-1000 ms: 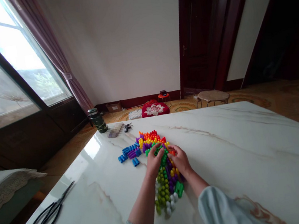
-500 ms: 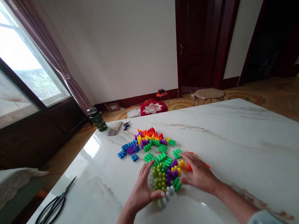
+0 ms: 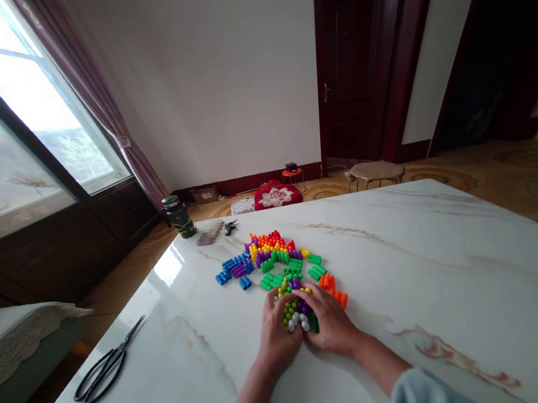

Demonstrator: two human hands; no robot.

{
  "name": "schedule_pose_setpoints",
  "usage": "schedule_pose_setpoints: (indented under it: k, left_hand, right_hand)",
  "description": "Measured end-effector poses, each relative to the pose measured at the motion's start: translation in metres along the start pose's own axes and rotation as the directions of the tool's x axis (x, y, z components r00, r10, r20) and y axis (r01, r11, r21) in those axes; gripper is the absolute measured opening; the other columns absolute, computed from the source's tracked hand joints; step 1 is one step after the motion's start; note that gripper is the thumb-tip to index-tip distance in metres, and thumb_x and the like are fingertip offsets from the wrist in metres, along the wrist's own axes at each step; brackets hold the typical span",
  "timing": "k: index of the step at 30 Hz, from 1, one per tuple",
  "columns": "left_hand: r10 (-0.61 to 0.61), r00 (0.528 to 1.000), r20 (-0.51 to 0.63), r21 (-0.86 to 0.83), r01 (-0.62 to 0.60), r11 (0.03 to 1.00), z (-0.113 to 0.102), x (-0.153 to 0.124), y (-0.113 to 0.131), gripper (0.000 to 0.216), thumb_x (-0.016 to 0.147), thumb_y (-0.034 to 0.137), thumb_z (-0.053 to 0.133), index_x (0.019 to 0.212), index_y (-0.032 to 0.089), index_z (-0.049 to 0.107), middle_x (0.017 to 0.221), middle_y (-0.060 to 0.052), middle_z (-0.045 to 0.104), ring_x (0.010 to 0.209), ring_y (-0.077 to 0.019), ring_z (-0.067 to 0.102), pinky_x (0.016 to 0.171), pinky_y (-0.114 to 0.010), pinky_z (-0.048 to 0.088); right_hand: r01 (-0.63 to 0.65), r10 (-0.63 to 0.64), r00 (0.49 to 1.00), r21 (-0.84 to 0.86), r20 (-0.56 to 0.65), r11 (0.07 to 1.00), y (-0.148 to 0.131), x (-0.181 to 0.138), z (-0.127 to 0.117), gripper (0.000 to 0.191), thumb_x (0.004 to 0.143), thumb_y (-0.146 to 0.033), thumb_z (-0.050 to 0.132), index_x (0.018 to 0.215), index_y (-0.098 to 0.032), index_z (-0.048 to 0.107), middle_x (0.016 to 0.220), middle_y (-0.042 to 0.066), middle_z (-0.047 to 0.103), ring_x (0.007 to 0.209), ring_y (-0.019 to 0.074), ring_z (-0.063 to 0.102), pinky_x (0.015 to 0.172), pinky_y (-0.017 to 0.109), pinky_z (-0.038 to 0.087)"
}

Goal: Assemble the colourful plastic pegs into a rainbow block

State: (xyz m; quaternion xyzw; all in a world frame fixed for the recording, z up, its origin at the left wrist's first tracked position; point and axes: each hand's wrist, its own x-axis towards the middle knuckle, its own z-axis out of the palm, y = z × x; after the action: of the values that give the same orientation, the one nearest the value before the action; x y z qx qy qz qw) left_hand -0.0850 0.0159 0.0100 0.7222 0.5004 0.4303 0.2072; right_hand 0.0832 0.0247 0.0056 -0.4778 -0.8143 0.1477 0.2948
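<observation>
My left hand (image 3: 274,332) and my right hand (image 3: 331,319) are cupped close together round a small cluster of coloured plastic pegs (image 3: 296,310) (green, purple, white, yellow) on the white marble table (image 3: 433,285). Both hands press against the cluster's sides with fingers curled. Just beyond lie loose green pegs (image 3: 292,270), orange pegs (image 3: 332,284), a red, yellow and purple bunch (image 3: 268,245) and blue pegs (image 3: 232,273).
Black scissors (image 3: 107,369) lie near the table's left edge. A dark camouflage bottle (image 3: 180,217) and keys (image 3: 227,228) sit at the far left corner. A low stool (image 3: 375,173) and a red cushion (image 3: 277,195) are on the floor behind.
My hands dragged a cluster of pegs toward me, spread round it, then closed in tight on it. Green and orange pegs were left behind between the cluster and the far pile.
</observation>
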Motion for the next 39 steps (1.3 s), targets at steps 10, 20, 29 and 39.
schedule_pose_setpoints:
  k: [10,20,29,39]
  left_hand:
    - [0.128,0.972,-0.195,-0.093,-0.148,0.985,-0.006,0.053,0.013,0.034,0.075,0.015,0.064,0.107,0.023,0.067,0.131,-0.009,0.052,0.124,-0.0258,0.05,0.104,-0.041,0.043]
    - [0.153,0.987,-0.05,0.182,-0.142,0.973,-0.009,0.087,-0.026,0.048,0.086,0.038,0.059,0.131,0.024,0.053,0.141,-0.013,0.046,0.132,-0.0279,0.042,0.106,-0.046,0.039]
    - [-0.39,0.915,-0.103,0.522,0.383,0.762,-0.029,0.211,-0.075,0.08,0.078,0.071,0.051,0.143,0.026,0.039,0.152,-0.017,0.031,0.142,-0.0377,0.024,0.11,-0.052,0.027]
    - [-0.359,0.91,0.207,0.524,0.207,0.826,-0.007,0.24,-0.092,0.071,0.067,0.077,0.056,0.114,0.025,0.069,0.125,-0.014,0.06,0.116,-0.0332,0.055,0.099,-0.041,0.042]
  right_hand:
    - [0.101,-0.03,0.95,0.215,-0.31,0.971,0.003,0.037,-0.031,0.054,0.083,-0.035,0.059,0.135,-0.023,0.048,0.148,0.012,0.037,0.136,0.0264,0.037,0.111,0.043,0.037]
    - [-0.077,0.067,0.994,-0.124,-0.085,0.989,0.092,-0.01,-0.043,0.064,0.093,-0.053,0.041,0.149,-0.025,0.03,0.153,0.011,0.034,0.141,0.0282,0.031,0.113,0.054,0.03]
    - [-0.068,0.103,0.99,-0.32,0.094,0.945,0.097,-0.016,-0.035,0.074,0.09,-0.059,0.04,0.153,-0.028,0.016,0.156,0.007,0.027,0.144,0.0284,0.023,0.115,0.06,0.019]
    - [-0.104,0.156,0.977,-0.317,0.143,0.943,0.088,-0.014,-0.044,0.069,0.092,-0.052,0.037,0.153,-0.023,0.02,0.157,0.007,0.026,0.145,0.0263,0.021,0.117,0.056,0.016]
